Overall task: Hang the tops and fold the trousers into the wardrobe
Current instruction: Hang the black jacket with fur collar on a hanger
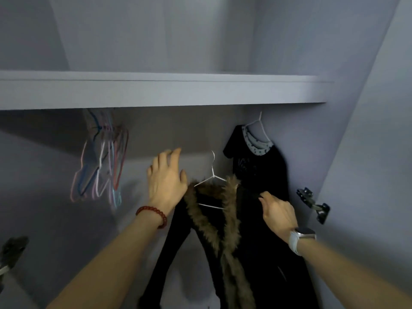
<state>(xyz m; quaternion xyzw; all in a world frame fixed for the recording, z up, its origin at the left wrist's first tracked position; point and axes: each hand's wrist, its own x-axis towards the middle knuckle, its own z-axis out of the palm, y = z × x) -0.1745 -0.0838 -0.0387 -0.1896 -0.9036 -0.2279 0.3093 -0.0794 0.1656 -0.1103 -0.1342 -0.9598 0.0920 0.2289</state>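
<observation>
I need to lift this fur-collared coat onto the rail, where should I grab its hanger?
Grip the white hanger by its neck just below the hook, coming from the left with the open left hand; the hook stands upright and bare above the fur collar.

Fur-collared black coat (225, 230) on a white hanger (213, 175) inside the wardrobe
Right hand (277, 211) pinches its shoulder at centre right; left hand (166, 177) spread open beside it; black top (256, 166) hangs upper right.

left hand (166, 179) spread, right hand (277, 211) pinching
</observation>
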